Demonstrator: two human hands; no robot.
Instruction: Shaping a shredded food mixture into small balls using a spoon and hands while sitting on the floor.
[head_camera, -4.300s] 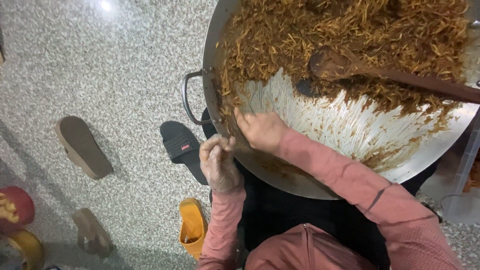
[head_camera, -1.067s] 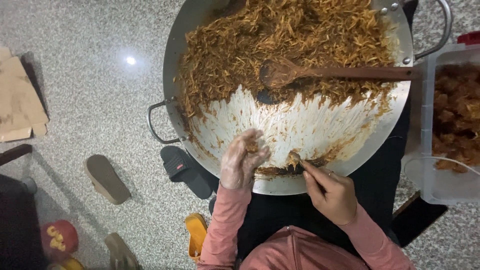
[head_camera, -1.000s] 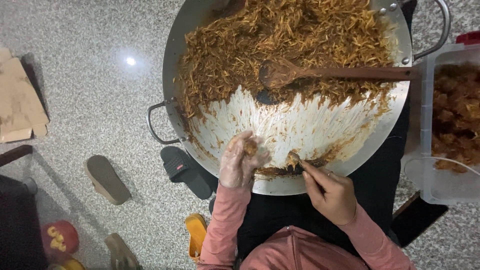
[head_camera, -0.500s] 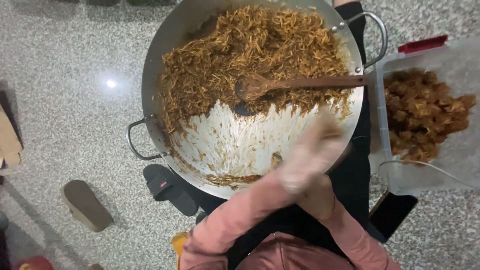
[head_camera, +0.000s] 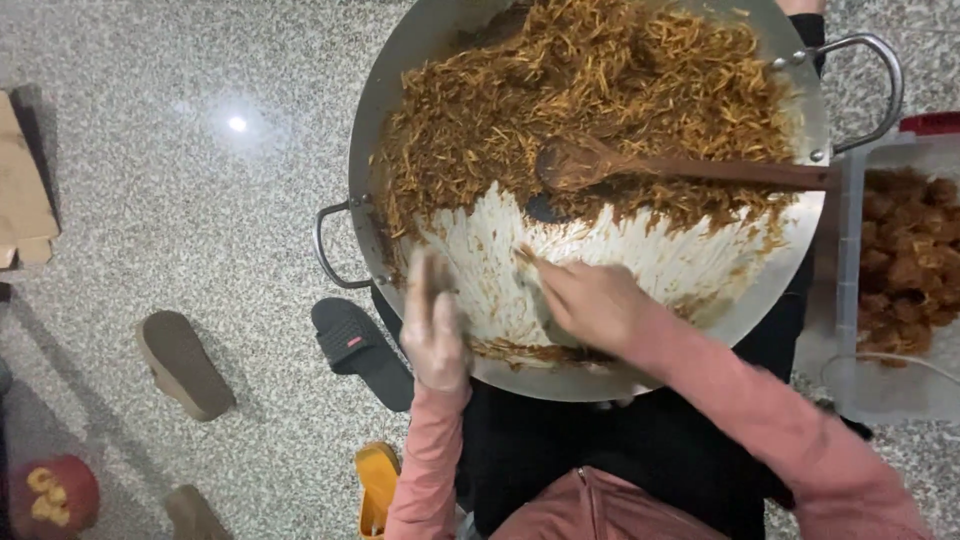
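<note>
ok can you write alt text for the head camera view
Seen from above, a person's right hand reaches into a big metal pan of shredded brown food, the left hand at its near rim. A wooden spoon lies in the pan; slippers sit on the speckled floor.

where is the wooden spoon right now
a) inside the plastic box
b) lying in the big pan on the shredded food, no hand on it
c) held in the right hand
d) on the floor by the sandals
b: the wooden spoon lies across the shredded food in the pan, handle toward the rim, while the right hand and left hand are lower down, away from it.
</note>
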